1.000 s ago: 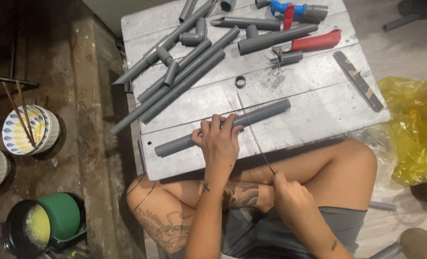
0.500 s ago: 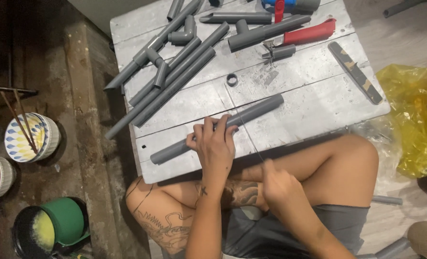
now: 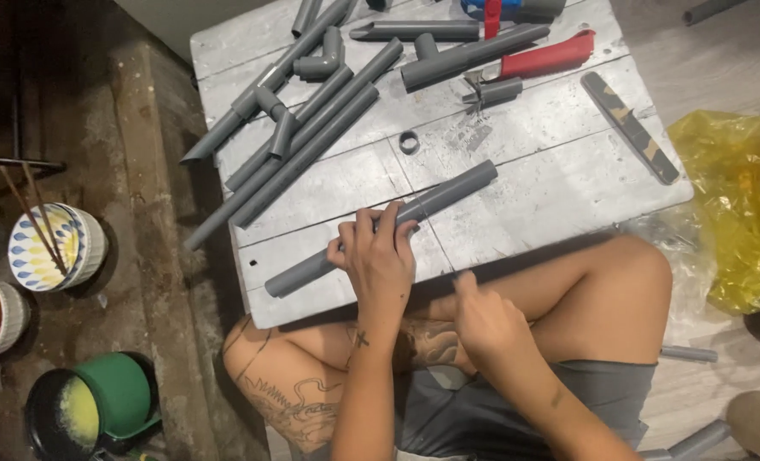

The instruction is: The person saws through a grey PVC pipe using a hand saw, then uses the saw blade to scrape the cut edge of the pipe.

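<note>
A long grey plastic pipe lies at a slant on the grey painted board in front of me. My left hand is closed over the pipe near its middle and presses it onto the board. My right hand is curled into a loose fist just off the board's near edge, above my crossed legs. I see nothing in it. It does not touch the pipe.
Several grey pipes and elbow fittings lie at the board's far left. A red-handled tool, a small ring and a flat dark strip lie at the right. A yellow bag sits right; bowls and a green pot sit left.
My left hand stays on the pipe. My right hand has moved a little up and left, toward the board's near edge. The view has shifted slightly.
</note>
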